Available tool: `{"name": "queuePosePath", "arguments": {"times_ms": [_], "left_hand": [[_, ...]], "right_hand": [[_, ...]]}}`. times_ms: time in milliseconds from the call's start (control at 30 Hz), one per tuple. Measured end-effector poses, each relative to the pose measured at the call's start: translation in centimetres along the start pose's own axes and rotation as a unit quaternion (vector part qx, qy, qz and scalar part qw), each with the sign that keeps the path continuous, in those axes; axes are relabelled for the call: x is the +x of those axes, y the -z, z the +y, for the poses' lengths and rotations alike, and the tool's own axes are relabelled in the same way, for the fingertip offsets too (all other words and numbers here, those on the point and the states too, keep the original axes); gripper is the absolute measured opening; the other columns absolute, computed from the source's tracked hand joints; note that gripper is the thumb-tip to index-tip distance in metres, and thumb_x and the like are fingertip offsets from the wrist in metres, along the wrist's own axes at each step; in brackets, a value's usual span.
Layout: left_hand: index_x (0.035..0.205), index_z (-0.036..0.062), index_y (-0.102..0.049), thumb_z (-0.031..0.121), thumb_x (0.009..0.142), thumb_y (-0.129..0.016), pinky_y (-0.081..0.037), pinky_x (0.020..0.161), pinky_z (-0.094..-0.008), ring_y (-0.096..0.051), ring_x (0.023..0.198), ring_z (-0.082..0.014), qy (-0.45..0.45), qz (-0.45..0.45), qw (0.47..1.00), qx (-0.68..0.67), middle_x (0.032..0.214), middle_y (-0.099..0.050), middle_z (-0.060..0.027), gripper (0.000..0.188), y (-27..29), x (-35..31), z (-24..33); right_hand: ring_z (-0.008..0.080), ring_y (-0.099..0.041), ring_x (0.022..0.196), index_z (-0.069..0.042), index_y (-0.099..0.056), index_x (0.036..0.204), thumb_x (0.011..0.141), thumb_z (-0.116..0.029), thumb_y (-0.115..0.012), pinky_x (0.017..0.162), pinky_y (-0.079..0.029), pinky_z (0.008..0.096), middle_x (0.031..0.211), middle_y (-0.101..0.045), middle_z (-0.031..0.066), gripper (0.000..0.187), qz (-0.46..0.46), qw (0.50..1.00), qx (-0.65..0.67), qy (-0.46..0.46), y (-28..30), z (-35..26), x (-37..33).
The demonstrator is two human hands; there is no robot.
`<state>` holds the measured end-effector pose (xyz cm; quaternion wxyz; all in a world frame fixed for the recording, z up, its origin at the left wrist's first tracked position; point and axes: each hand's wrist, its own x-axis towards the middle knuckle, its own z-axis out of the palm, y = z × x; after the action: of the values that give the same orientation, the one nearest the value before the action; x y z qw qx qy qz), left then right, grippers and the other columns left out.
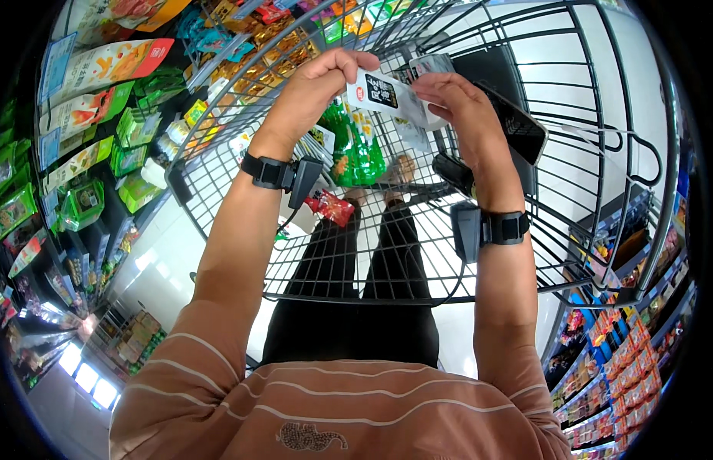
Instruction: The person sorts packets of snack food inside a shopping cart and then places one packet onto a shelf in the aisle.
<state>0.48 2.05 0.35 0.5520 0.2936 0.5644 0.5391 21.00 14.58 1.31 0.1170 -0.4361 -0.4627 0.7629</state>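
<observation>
Above a black wire shopping cart (pixel 318 295), my left hand (pixel 314 90) pinches the left end of a small white packet (pixel 381 90) with a black printed panel and a clear plastic part. My right hand (pixel 465 109) closes on the packet's right end; the thumb and fingers partly cover it. Below the packet, a green plastic bag (pixel 358 157) lies in the cart. Nearer me sits a shiny red packet (pixel 331 207). A dark phone-like slab (pixel 521 132) is beside my right wrist.
Shelves of bagged snacks (pixel 84 111) rise close along the left. More stocked shelves (pixel 629 368) stand at the lower right. A black device (pixel 299 180) is strapped on my left wrist, another (pixel 470 230) on my right. White tiled floor (pixel 161 268) shows around the cart.
</observation>
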Motion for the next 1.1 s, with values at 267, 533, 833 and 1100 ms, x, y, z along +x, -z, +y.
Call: {"name": "queuePosePath", "arguments": {"times_ms": [267,533,833,1100], "left_hand": [[0.081,0.0105,-0.052,0.003,0.094,-0.044,-0.046,0.095,-0.0316,-0.056,0.112,-0.0197,-0.008,-0.014,0.999,-0.048,0.122,-0.06,-0.0114,0.017,0.1,0.3,0.2],[0.088,0.0066,-0.059,0.002,0.091,-0.047,-0.041,0.099,-0.0301,-0.056,0.114,-0.0173,-0.066,0.056,0.989,0.117,0.12,-0.063,-0.007,0.013,-1.1,1.6,-0.8],[0.089,0.0054,-0.061,0.004,0.092,-0.049,-0.04,0.099,-0.0296,-0.054,0.115,-0.0173,-0.118,0.027,0.971,0.206,0.121,-0.061,-0.0073,0.012,-3.3,4.8,-1.8],[0.098,0.0056,-0.064,0.005,0.087,-0.049,-0.045,0.089,-0.0326,-0.058,0.103,-0.0235,-0.125,0.005,0.939,0.319,0.11,-0.062,-0.0097,0.018,-5.2,8.3,-4.1]], "right_hand": [[0.0156,-0.062,0.098,-0.002,-0.067,0.102,0.091,-0.016,-0.047,0.091,-0.043,0.0283,0.1,-0.069,0.0078,0.026,0.03,0.999,0.0,0.02,0.2,-0.4,-0.2],[0.0172,-0.063,0.096,0.001,-0.062,0.105,0.092,-0.013,-0.044,0.088,-0.046,0.029,0.101,-0.069,0.0119,0.026,0.117,0.989,0.048,0.071,1.3,-0.6,0.3],[0.0177,-0.063,0.093,0.002,-0.061,0.105,0.092,-0.013,-0.043,0.086,-0.047,0.0291,0.101,-0.069,0.0129,0.027,0.139,0.984,0.072,0.087,1.5,-0.8,0.3],[0.0185,-0.063,0.093,0.003,-0.06,0.106,0.092,-0.011,-0.043,0.085,-0.048,0.029,0.102,-0.068,0.0145,0.026,0.138,0.984,0.067,0.088,1.3,-1.2,0.1]]}}
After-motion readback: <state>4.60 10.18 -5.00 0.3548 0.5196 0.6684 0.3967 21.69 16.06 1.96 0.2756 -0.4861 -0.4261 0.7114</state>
